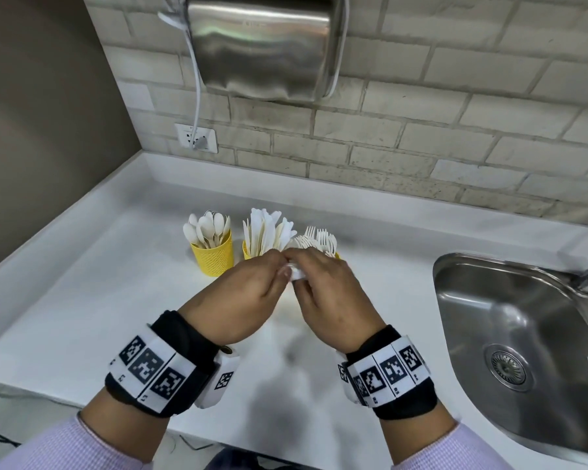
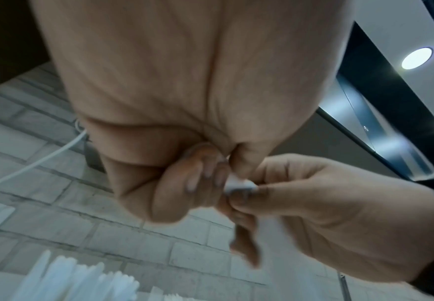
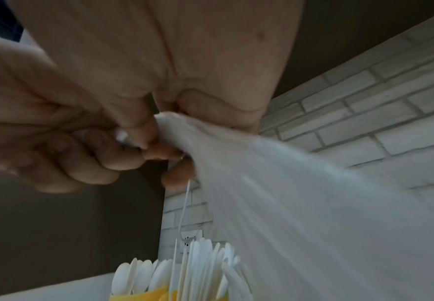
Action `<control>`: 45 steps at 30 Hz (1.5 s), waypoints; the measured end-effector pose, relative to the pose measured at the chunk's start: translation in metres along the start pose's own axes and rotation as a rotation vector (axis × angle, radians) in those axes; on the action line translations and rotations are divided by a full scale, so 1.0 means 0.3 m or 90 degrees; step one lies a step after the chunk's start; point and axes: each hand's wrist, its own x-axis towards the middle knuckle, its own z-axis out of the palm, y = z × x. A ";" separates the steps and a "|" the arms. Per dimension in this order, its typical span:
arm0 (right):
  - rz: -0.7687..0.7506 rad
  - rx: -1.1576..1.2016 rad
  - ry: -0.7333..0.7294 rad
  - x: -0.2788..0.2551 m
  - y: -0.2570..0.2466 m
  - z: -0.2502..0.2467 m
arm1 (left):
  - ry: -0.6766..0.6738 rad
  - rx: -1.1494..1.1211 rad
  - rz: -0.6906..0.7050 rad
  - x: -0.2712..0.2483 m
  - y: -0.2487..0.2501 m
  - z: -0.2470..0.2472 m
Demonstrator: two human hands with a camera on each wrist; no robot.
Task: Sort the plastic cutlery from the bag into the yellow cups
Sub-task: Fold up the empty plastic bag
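Both hands meet above the white counter (image 1: 116, 300), just in front of the cups. My left hand (image 1: 275, 268) and right hand (image 1: 306, 266) pinch a crumpled white plastic bag (image 1: 297, 273) between their fingertips. In the right wrist view the bag (image 3: 275, 183) streams out thin and blurred from under the right palm. The left wrist view shows only a small white wad (image 2: 239, 186) between the fingers. Behind the hands stand three yellow cups: one with spoons (image 1: 213, 257), one with knives (image 1: 247, 253), and one with forks (image 1: 336, 256), mostly hidden.
A steel sink (image 1: 523, 334) is set into the counter at the right. A metal hand dryer (image 1: 265, 45) hangs on the brick wall, its white cord running to an outlet (image 1: 196, 137). A brown wall closes the left side.
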 end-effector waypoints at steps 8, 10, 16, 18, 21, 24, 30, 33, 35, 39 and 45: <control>0.027 0.002 -0.008 -0.012 -0.004 0.014 | 0.019 0.138 -0.045 -0.049 -0.005 -0.065; 0.030 -0.005 -0.009 -0.008 -0.005 0.025 | 0.033 0.095 -0.085 -0.060 0.002 -0.083; 0.073 0.024 -0.041 -0.001 -0.046 0.062 | 0.071 -0.063 -0.138 -0.080 -0.043 -0.128; 0.095 0.037 -0.069 0.003 -0.068 0.070 | 0.075 -0.050 -0.140 -0.084 -0.066 -0.144; 0.121 0.066 -0.092 0.031 -0.101 0.093 | 0.062 -0.042 -0.122 -0.098 -0.102 -0.174; 0.074 0.058 -0.102 0.070 -0.127 0.121 | 0.023 -0.031 -0.078 -0.113 -0.125 -0.197; 0.027 -0.048 -0.141 0.112 -0.153 0.169 | -0.029 0.154 0.040 -0.139 -0.212 -0.243; 0.017 -0.097 -0.170 0.125 -0.189 0.190 | -0.063 0.138 -0.007 -0.160 -0.249 -0.221; 0.008 -0.115 -0.167 0.134 -0.212 0.207 | -0.056 0.047 -0.069 -0.173 -0.266 -0.221; 0.010 -0.080 -0.163 0.130 -0.239 0.225 | -0.077 -0.097 -0.107 -0.194 -0.286 -0.241; -0.019 -0.110 -0.223 0.163 -0.260 0.206 | -0.084 0.010 -0.029 -0.196 -0.343 -0.277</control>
